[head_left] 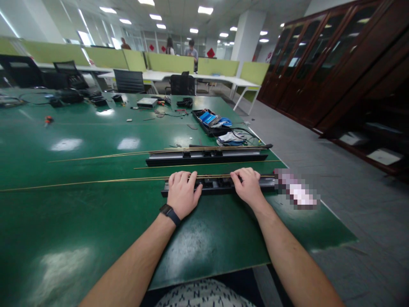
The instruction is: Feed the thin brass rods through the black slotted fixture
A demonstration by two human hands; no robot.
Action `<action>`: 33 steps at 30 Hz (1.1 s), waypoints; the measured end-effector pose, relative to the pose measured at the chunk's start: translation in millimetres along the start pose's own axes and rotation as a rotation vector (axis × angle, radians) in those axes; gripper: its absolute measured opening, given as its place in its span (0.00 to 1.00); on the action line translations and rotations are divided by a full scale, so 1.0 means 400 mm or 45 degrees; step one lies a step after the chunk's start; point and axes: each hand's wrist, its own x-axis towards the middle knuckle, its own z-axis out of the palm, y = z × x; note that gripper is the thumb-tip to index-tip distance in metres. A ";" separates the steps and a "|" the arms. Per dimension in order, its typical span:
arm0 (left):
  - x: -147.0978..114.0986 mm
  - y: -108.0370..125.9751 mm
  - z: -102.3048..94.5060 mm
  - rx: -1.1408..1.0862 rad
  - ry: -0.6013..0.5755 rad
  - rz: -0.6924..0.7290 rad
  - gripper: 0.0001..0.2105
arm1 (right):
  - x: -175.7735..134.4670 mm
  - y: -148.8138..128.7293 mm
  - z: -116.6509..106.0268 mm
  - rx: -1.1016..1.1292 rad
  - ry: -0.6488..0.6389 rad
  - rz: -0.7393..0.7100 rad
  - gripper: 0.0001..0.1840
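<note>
A long black rail with a silvery channel (267, 184) lies across the green table in front of me. My left hand (182, 192), with a dark watch at the wrist, is closed over the rail's left part, fingers on the far side and thumb on the near side. Thin brass-coloured rods (105, 181) run along the rail and extend far to the left. My right hand (246, 186) pinches at these rods above the rail's right part; its fingertips partly hide the contact. Dark blocks (217, 182) sit in the channel between my hands.
Beyond lies a second black rail (204, 160) with rods along it, and a single rod (179, 166) between the rails. A blurred-out pinkish object (297, 189) is at right. Farther back are a black tray (204, 123), gloves (233, 137) and the green table's edge (335, 219).
</note>
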 end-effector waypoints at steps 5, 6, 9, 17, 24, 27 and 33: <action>-0.001 -0.001 0.002 -0.005 0.000 -0.005 0.19 | -0.001 -0.004 -0.001 -0.006 -0.010 -0.024 0.19; -0.002 -0.001 0.002 -0.009 0.000 -0.005 0.19 | -0.001 -0.006 -0.001 -0.008 -0.015 -0.030 0.18; -0.002 -0.001 0.002 -0.018 0.004 -0.006 0.19 | 0.000 -0.009 -0.002 -0.005 -0.016 -0.025 0.17; -0.001 -0.002 0.001 -0.007 0.003 0.002 0.19 | -0.001 -0.007 -0.005 0.004 -0.004 0.011 0.17; -0.001 -0.001 0.003 -0.005 0.001 -0.006 0.19 | 0.000 -0.010 -0.002 0.011 -0.004 -0.005 0.18; -0.002 -0.001 0.004 -0.004 -0.003 -0.004 0.19 | 0.002 -0.012 -0.004 0.021 -0.008 -0.005 0.18; -0.001 -0.001 0.004 0.000 0.000 0.000 0.20 | 0.001 -0.011 -0.006 0.031 -0.007 0.006 0.17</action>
